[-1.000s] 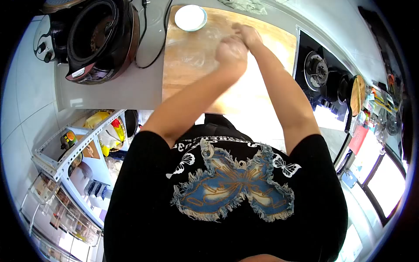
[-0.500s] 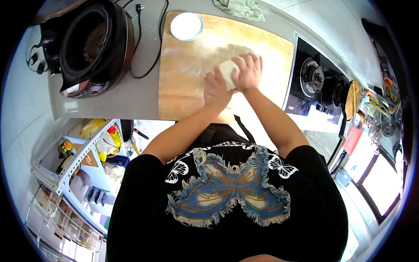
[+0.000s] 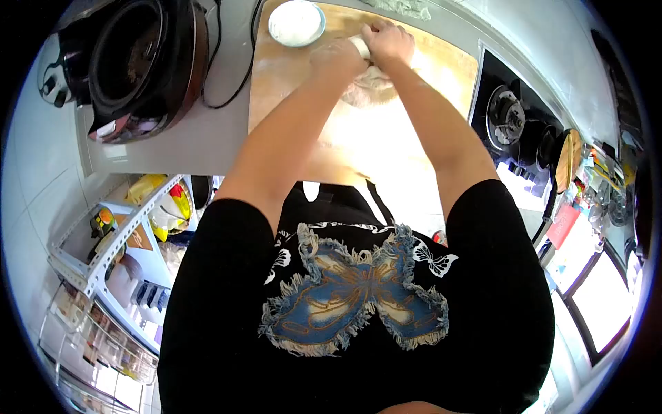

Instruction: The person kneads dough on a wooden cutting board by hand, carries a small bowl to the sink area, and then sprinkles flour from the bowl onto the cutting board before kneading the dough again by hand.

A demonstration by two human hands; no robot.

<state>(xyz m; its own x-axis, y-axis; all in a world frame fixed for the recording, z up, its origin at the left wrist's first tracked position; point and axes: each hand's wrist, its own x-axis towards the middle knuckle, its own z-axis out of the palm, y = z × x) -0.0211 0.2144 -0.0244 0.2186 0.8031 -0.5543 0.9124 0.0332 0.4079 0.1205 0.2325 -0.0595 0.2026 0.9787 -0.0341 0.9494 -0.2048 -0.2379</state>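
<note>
A pale lump of dough [image 3: 359, 47] sits toward the far side of a floured wooden board [image 3: 289, 96], pressed between my two hands. My left hand [image 3: 338, 58] closes on its left side, with the fingers mostly hidden behind the hand. From the right, my right hand [image 3: 389, 41] curls its fingers over the dough. Much of the lump is covered by the hands. Just left of them, near the board's far left corner, stands a bowl of white flour [image 3: 296, 23]. Below my wrists a darker, mottled patch shows on the board.
A black cooker-like appliance [image 3: 131, 69] stands on the counter at left, beside a black cable [image 3: 241, 90]. A gas hob [image 3: 507, 117] lies right of the board. At the back edge is a greenish cloth [image 3: 403, 7]. Shelving [image 3: 114, 255] stands below left.
Both hands have moved away from my body with the dough, toward the far edge of the board. My arms are stretched further out, and the view has shifted slightly.
</note>
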